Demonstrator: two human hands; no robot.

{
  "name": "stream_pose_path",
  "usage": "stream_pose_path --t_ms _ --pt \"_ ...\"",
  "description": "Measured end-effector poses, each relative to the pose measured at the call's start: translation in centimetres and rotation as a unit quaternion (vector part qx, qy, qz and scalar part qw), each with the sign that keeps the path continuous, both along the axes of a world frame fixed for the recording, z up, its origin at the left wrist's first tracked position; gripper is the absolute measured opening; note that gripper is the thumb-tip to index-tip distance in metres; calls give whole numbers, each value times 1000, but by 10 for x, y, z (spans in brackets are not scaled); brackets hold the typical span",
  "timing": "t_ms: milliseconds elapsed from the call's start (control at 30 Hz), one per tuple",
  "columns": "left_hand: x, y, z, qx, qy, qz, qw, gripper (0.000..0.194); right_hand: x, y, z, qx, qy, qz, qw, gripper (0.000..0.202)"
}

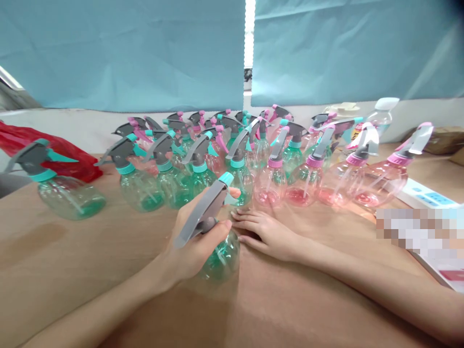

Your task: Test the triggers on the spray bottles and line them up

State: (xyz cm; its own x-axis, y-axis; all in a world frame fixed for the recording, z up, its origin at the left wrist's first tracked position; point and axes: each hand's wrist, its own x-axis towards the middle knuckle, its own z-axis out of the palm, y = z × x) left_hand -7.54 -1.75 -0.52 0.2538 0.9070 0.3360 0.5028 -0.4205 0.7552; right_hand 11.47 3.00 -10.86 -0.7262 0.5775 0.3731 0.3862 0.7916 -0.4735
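My left hand (195, 237) is wrapped round the neck of a green spray bottle (223, 258) with a grey trigger head and turquoise nozzle. The bottle stands near the middle of the wooden table (119, 256). To its right, my right hand (263, 231) rests low over the tabletop, fingers pointing left and somewhat spread, holding nothing. Behind both hands is a front row of spray bottles, green ones such as a green bottle (143, 191) on the left and pink ones such as a pink bottle (300, 186) on the right.
Several more spray bottles crowd behind the front row. One green bottle (68, 195) stands apart at the far left, by a red plastic bag (76, 162). At the right are a clear bottle (380, 118) and a white box (426, 193). Blue cloth (126, 53) hangs behind.
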Motion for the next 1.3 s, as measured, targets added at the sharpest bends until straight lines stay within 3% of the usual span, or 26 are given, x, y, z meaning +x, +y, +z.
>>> stream_pose_path --t_ms 300,1300 --pt "0 -1 -2 -54 -38 -15 998 43 0 0 1 -3 -9 -1 1000 37" --pt "-1 2 -3 -50 -41 -14 998 41 1 1 -4 -2 -18 -1 1000 37"
